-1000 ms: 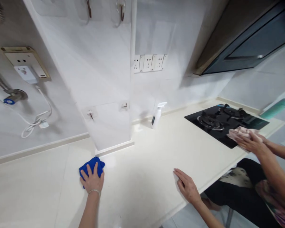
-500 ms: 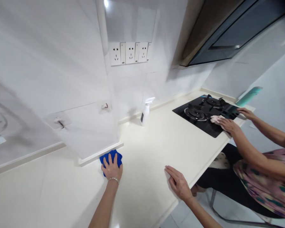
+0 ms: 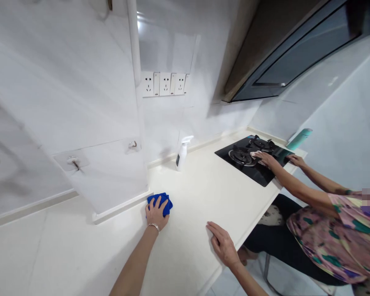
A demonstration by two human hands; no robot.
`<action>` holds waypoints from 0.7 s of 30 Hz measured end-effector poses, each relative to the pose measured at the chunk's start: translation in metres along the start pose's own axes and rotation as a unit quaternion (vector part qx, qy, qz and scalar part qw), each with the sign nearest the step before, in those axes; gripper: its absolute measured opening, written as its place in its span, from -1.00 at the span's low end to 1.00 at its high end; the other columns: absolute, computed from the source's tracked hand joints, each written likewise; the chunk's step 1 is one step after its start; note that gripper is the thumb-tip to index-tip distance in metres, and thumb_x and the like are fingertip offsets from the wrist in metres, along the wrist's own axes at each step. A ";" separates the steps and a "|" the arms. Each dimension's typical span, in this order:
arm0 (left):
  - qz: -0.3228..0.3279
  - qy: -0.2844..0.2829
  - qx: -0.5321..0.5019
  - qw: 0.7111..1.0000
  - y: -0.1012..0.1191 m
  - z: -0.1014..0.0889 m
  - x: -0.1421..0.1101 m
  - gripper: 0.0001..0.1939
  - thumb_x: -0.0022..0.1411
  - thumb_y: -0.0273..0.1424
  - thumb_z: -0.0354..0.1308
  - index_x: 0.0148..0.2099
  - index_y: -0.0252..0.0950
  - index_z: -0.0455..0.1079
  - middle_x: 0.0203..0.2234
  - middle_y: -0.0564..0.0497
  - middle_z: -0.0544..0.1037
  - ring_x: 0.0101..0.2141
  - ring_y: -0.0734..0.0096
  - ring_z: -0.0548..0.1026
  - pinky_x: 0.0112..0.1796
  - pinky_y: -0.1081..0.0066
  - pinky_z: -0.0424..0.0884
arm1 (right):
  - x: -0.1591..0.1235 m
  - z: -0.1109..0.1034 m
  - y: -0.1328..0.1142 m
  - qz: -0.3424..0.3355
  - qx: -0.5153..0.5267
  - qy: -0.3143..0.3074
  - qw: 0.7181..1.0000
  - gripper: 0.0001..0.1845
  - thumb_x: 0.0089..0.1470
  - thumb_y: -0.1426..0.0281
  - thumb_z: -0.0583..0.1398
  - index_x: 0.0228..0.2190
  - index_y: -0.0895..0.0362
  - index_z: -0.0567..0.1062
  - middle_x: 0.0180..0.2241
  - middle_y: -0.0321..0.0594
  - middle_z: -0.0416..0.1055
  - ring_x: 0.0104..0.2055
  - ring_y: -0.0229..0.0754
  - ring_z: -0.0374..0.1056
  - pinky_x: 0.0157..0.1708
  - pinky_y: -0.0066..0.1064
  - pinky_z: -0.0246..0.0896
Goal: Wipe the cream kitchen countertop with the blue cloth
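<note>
Head view: a blue cloth is pressed flat under the left hand on the cream surface, at about seven o'clock from the spray bottle and just beside the foot of the white wall corner. The fingers of that hand are spread over the cloth and bear down on it rather than closing round it; a thin bracelet is seen at the wrist. The right hand is laid palm down near the front edge at five o'clock from the cloth, its fingers together and straight, and nothing is held in it.

The wiping appears to be under way along the base of the corner. For it to be done well, the cloth is best kept bunched under the palm with even pressure, drawn in overlapping passes, and pushed right into the seam where the wall meets the surface, since dirt is likely to collect there. The right hand serves well as a brace where it lies.

Farther off at two o'clock, a pale rag is being rubbed on the black stove by another person's hand; that person is seated beside the surface. A teal bottle is seen beyond the stove.
</note>
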State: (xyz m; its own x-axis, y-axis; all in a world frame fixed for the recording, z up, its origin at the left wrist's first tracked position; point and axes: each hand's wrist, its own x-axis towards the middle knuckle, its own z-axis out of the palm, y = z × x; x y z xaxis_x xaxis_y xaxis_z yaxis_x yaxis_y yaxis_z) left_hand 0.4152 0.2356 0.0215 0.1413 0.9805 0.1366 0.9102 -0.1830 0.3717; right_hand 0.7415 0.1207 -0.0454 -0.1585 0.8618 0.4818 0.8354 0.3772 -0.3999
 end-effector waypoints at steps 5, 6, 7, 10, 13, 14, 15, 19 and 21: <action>0.045 -0.013 -0.011 0.999 -0.009 -0.006 -0.042 -0.29 0.06 -0.37 0.23 0.25 0.19 0.24 0.35 0.12 0.20 0.31 0.03 0.08 0.23 -0.08 0.05 | 0.001 0.003 0.000 -0.009 -0.004 0.023 1.000 -0.51 0.17 0.47 0.06 0.11 -0.01 0.41 0.15 -0.18 0.40 0.17 -0.05 0.34 0.11 -0.02 0.40; 0.048 -0.013 -0.014 0.999 -0.011 -0.007 -0.053 -0.27 0.05 -0.39 0.23 0.26 0.19 0.23 0.36 0.12 0.19 0.31 0.02 0.08 0.23 -0.09 0.05 | 0.000 0.004 0.000 -0.013 -0.006 0.026 1.000 -0.51 0.17 0.47 0.06 0.11 -0.01 0.41 0.15 -0.18 0.40 0.16 -0.05 0.35 0.10 -0.03 0.41; 0.052 -0.014 -0.015 0.998 -0.015 -0.008 -0.065 -0.26 0.04 -0.41 0.23 0.27 0.19 0.22 0.36 0.12 0.18 0.32 0.01 0.07 0.22 -0.10 0.05 | 0.000 0.005 0.001 -0.014 -0.008 0.028 0.999 -0.52 0.17 0.47 0.06 0.11 -0.01 0.42 0.15 -0.17 0.40 0.16 -0.05 0.35 0.10 -0.03 0.41; 0.067 -0.020 -0.003 0.998 -0.036 -0.016 -0.102 -0.20 0.01 -0.50 0.22 0.27 0.17 0.22 0.36 0.11 0.19 0.32 0.00 0.09 0.20 -0.11 0.11 | -0.002 0.007 0.003 -0.015 -0.012 0.029 0.999 -0.53 0.18 0.46 0.05 0.11 0.00 0.42 0.14 -0.17 0.40 0.17 -0.05 0.35 0.12 -0.02 0.39; 0.072 -0.015 0.015 0.997 -0.069 -0.031 -0.134 -0.22 0.01 -0.63 0.12 0.25 0.09 0.28 0.29 0.07 0.32 0.27 0.09 0.23 0.15 -0.02 0.24 | -0.003 0.009 0.005 -0.020 -0.018 0.030 0.999 -0.53 0.19 0.44 0.05 0.12 0.01 0.41 0.14 -0.15 0.41 0.17 -0.04 0.35 0.12 -0.01 0.39; 0.070 -0.005 0.009 0.997 -0.081 -0.036 -0.143 -0.24 0.02 -0.66 0.08 0.23 0.06 0.31 0.25 0.06 0.38 0.24 0.14 0.29 0.13 0.04 0.28 | -0.003 0.009 0.005 -0.023 -0.019 0.033 0.999 -0.53 0.19 0.44 0.05 0.11 0.01 0.42 0.14 -0.15 0.41 0.16 -0.04 0.36 0.12 -0.01 0.39; 0.063 0.010 -0.006 0.998 -0.092 -0.041 -0.150 -0.27 0.03 -0.68 0.04 0.20 0.03 0.35 0.20 0.06 0.44 0.21 0.18 0.34 0.12 0.10 0.32 | -0.003 0.009 0.006 -0.026 -0.020 0.035 0.999 -0.53 0.19 0.45 0.04 0.11 0.02 0.42 0.13 -0.14 0.42 0.16 -0.04 0.36 0.11 -0.01 0.40; -0.120 0.138 -0.153 0.971 -0.119 -0.058 -0.165 -0.54 0.18 -0.40 0.09 0.14 -0.12 0.41 -0.01 -0.02 0.61 -0.03 0.17 0.55 0.00 0.17 0.47 | -0.005 0.010 0.008 -0.034 -0.027 0.028 0.999 -0.53 0.19 0.44 0.04 0.12 0.03 0.41 0.15 -0.14 0.40 0.17 -0.04 0.35 0.12 -0.02 0.39; -0.287 0.240 -0.209 0.904 -0.123 -0.065 -0.168 -0.50 0.20 -0.15 0.11 0.15 -0.21 0.39 -0.17 -0.09 0.65 -0.20 0.10 0.60 -0.12 0.12 0.54 | -0.006 0.011 0.010 -0.034 -0.033 0.020 0.999 -0.52 0.19 0.44 0.04 0.14 0.02 0.38 0.16 -0.14 0.38 0.18 -0.04 0.33 0.13 -0.01 0.38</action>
State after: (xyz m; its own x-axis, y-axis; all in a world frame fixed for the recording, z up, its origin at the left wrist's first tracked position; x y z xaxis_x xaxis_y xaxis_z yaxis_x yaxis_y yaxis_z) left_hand 0.2541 0.0887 0.0127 -0.5832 0.7972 0.1560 0.5396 0.2367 0.8080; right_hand 0.7454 0.1233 -0.0611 -0.1956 0.8202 0.5376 0.8563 0.4100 -0.3140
